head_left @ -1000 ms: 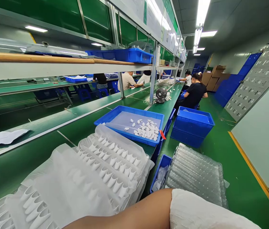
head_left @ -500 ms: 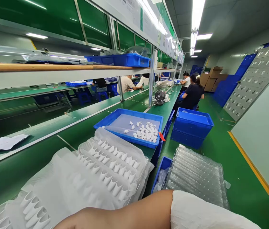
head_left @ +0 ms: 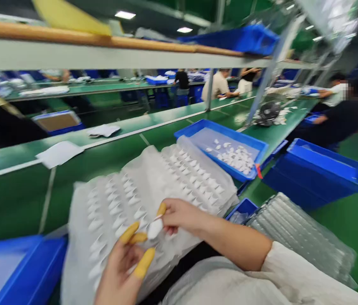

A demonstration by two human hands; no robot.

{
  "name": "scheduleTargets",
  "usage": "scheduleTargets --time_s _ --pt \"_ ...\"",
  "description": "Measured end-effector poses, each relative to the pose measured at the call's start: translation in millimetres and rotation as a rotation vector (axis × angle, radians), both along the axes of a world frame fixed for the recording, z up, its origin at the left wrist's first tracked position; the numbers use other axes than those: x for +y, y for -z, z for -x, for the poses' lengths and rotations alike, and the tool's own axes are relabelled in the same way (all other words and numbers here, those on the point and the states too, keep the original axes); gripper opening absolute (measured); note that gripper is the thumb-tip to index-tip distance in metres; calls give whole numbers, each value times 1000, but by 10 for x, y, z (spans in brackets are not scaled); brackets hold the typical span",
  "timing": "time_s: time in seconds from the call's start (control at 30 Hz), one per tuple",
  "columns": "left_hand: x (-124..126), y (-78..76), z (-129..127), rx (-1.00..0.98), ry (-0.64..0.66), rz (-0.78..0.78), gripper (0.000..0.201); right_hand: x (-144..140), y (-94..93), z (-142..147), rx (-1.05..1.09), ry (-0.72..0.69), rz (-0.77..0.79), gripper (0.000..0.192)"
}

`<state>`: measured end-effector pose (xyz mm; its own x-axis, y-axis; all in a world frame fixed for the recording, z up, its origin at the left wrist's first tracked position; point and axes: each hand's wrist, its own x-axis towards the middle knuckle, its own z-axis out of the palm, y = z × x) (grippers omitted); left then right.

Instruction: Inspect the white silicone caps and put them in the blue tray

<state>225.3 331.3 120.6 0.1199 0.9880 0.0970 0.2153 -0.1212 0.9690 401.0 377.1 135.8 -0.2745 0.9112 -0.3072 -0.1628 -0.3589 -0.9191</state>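
My right hand (head_left: 180, 216), with a yellow finger cot on one fingertip, pinches a small white shell-like plastic piece (head_left: 155, 228) above the trays. To its left is my left hand (head_left: 124, 262), its fingers and thumb in yellow cots and spread apart. Its fingertips come close to the piece; blur hides whether they touch it. Beneath both hands lie translucent white trays (head_left: 82, 212) holding rows of similar white pieces (head_left: 115, 206).
A blue tray (head_left: 183, 133) with loose white pieces (head_left: 238, 159) sits beyond, near a black fan (head_left: 269, 111). Blue bins (head_left: 312, 178) and stacked clear plastic trays (head_left: 299, 237) stand at right. Another blue bin (head_left: 36, 271) is at lower left. Co-workers sit farther along the bench.
The view has swung left and down. Both hands now show over the trays, with a white piece in the right; before, mainly one forearm was visible at the bottom.
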Motion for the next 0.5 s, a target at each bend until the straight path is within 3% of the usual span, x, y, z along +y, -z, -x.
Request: scheduleTargets --time_s 0.2,0.37,0.43,0.5 --pt "-4 197 105 62 49 144 43 2 132 52 21 -159 70 21" --pt "-41 212 106 70 73 134 33 -86 168 93 54 -231 115 16" --pt "-51 200 107 72 71 136 30 -100 174 90 43 -229 71 18" --pt "-50 200 108 74 31 137 31 -118 179 86 -1 -137 -65 23"
